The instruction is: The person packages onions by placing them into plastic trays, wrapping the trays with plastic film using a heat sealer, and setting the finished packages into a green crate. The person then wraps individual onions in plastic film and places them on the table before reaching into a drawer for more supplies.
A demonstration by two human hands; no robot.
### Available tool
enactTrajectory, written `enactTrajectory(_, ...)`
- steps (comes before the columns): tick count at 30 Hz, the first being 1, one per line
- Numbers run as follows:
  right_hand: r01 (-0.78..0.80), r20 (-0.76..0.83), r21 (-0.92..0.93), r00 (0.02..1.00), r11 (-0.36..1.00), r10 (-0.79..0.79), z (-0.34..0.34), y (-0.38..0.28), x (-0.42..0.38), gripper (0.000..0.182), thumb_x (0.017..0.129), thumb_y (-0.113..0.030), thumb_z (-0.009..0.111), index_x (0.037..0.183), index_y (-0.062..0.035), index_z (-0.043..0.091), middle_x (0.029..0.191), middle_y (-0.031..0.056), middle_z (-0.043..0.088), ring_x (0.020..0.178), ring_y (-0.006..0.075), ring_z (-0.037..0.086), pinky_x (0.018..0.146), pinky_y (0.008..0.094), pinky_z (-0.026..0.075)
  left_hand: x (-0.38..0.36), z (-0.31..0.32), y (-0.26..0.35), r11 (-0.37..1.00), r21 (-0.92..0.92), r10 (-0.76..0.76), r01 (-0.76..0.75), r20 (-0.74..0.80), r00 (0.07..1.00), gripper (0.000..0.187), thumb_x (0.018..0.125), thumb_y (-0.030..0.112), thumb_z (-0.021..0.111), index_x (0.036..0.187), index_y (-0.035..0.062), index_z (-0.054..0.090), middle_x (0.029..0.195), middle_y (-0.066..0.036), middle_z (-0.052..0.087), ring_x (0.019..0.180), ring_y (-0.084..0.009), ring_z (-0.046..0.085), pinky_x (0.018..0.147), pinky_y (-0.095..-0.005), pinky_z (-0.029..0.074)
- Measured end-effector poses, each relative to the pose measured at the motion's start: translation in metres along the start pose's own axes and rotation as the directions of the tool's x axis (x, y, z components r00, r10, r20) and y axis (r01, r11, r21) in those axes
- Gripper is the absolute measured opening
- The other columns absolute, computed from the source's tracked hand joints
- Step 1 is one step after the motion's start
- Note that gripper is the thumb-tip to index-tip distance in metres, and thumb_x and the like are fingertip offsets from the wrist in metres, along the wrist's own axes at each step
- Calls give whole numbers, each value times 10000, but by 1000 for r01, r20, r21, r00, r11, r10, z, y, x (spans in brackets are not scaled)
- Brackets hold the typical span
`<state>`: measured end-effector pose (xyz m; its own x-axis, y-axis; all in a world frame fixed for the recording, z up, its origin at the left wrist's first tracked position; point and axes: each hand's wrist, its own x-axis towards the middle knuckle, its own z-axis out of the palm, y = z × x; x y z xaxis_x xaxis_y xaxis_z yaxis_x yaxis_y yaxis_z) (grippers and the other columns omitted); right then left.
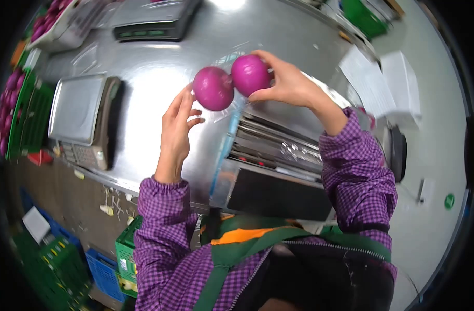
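Note:
Two shiny purple round onions (214, 88) are held side by side above the metal table, almost touching. My left hand (175, 122) is at the outer side of the left one, its fingertips against the skin and the other fingers curled below. Around the right red onion (250, 75), my right hand (288, 83) closes with thumb underneath and fingers over the top. Clear plastic film (222, 113) shows just behind and below the pair.
Below my right forearm stands a sealing machine (278, 155) with a dark front plate (278, 194). A weighing scale (79, 109) sits at left, another scale (149, 31) behind. Green crates (29, 114) of onions line the left edge. White paper sheets (366, 78) lie at right.

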<state>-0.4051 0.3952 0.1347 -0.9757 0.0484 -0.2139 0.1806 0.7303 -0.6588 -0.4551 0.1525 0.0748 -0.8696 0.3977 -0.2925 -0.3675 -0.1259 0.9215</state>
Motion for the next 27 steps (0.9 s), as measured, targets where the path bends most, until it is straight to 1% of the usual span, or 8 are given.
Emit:
enactTrajectory(4,-186,-296,18,937,982,183,-31,56,-116,866,638,-257,812,1349,-41,368,1176,179,553,1025,256,588,857,327,474,8,97,-24,990,126,-96,66,246,965,535,845,371,658,1211,-7,563,973,-87,613,769,-137,542,649,-260,481)
enactTrajectory(8,-293,-319,290,868,911,381,-37,121,-204,901,617,-327,811,1330,16,378,1218,230,529,1146,314,524,975,372,403,-13,179,-53,963,255,-196,87,439,877,607,800,351,715,1218,-51,537,1035,-149,619,854,-176,577,674,-265,487)
enactTrajectory(9,-240,-270,451,881,859,389,-37,128,-220,892,645,-302,812,1334,41,362,1201,214,543,1132,284,538,958,357,419,-16,192,-58,946,291,-269,141,469,841,550,802,318,725,1223,8,552,1014,-72,601,836,-130,547,663,-239,473)
enactTrajectory(12,-152,-315,598,858,787,405,-31,142,-252,887,666,-290,811,1346,41,347,1183,211,549,1101,263,558,933,335,437,-27,213,-65,930,364,-253,48,539,803,621,798,284,731,1284,-8,478,1085,-114,582,904,-154,562,678,-244,488)
enactTrajectory(18,-153,-371,538,840,829,396,-24,160,-270,877,731,-340,755,1379,36,298,1200,255,532,1077,275,572,908,338,449,-45,223,-74,911,411,-277,13,590,758,711,803,233,723,1353,-27,356,1184,-160,532,977,-178,569,741,-268,511)
enactTrajectory(21,-206,-341,631,793,748,506,-20,155,-288,779,762,-336,728,1356,9,359,1180,236,558,1063,252,580,893,336,455,-52,202,-60,891,449,-258,-65,620,741,597,826,204,690,1302,-39,424,1173,-171,552,942,-179,587,753,-280,513)
enactTrajectory(25,-403,-623,271,619,874,478,7,162,-347,332,780,-319,694,939,-32,638,870,129,648,867,264,610,775,371,461,-64,148,-49,501,736,-9,-455,530,848,406,780,238,722,1064,-27,604,926,-160,676,809,-212,663,636,-307,526)
enactTrajectory(27,-500,-660,96,615,861,431,23,162,-357,301,768,-320,700,860,-42,632,802,112,636,810,278,594,736,384,446,-77,141,-44,224,873,41,-432,435,900,316,754,259,726,919,7,628,805,-127,688,720,-226,673,602,-316,506)
